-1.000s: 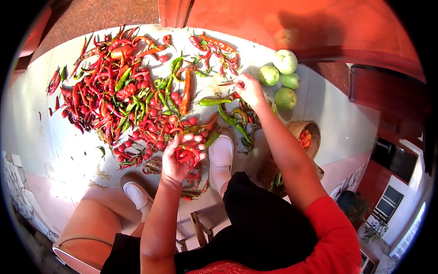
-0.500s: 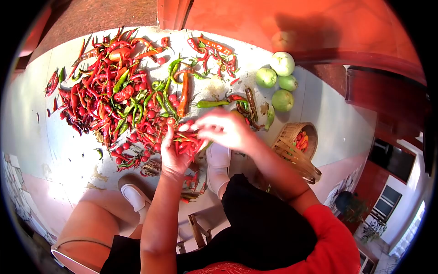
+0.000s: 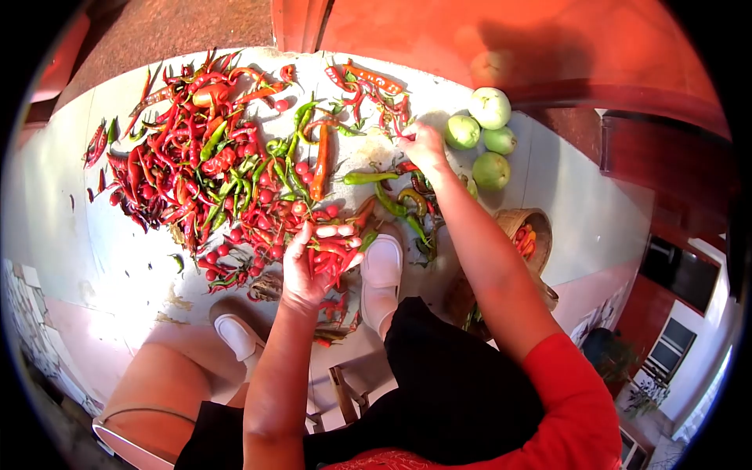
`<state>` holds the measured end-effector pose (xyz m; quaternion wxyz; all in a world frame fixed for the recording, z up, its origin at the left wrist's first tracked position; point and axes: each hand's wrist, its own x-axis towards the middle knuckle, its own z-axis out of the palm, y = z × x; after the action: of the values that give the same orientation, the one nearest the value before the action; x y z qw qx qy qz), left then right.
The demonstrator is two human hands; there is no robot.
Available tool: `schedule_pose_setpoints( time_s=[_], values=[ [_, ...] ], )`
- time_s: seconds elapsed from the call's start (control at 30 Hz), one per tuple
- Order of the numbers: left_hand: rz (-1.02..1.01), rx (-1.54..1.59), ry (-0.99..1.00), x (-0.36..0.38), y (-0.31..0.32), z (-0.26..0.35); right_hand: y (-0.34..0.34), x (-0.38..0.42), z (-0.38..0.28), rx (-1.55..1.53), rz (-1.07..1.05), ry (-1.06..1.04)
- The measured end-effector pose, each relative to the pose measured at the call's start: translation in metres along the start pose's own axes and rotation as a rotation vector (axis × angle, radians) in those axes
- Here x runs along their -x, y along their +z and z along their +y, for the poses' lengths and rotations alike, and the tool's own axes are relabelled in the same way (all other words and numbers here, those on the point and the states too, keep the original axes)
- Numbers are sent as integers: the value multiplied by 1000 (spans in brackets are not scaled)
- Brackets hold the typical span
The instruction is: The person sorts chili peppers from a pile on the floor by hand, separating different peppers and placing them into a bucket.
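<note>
My left hand [image 3: 307, 270], palm up, cradles a bunch of small red chili peppers [image 3: 333, 257]. Stretched out to the far side, my right hand [image 3: 425, 147] has its fingers pinched on a red chili pepper [image 3: 407, 136], at the edge of a small group of red peppers [image 3: 382, 84]. A large pile of red chili peppers [image 3: 176, 168], mixed with green ones and small round red ones, spreads to the left. Between pile and right arm lie a long orange-red pepper [image 3: 320, 164] and a green pepper [image 3: 368, 178].
Several pale green round vegetables [image 3: 491, 171] sit at the right. A wicker basket [image 3: 513, 219] with red and orange peppers is partly hidden behind my right forearm. My white shoes [image 3: 382, 262] stand at the pile's near edge. A red wooden panel [image 3: 439, 47] borders the far side.
My right hand has moved from above the left hand out to the far right, to the small pepper group. My left hand still holds its bunch and has shifted slightly nearer to me.
</note>
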<state>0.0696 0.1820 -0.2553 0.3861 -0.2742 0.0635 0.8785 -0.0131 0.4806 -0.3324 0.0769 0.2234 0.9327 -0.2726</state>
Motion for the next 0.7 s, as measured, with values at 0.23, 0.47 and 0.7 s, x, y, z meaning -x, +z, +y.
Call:
schedule_pose_setpoints(
  time_s=[0.23,0.47,0.7],
  values=[
    [62,-42,16,5,3,1,-18,22,17,-359,80,-38],
    [39,-31,10,5,2,1,-3,7,30,26,-61,5],
    [68,-53,8,5,0,1,-13,13,-4,340,-51,44]
  ],
)
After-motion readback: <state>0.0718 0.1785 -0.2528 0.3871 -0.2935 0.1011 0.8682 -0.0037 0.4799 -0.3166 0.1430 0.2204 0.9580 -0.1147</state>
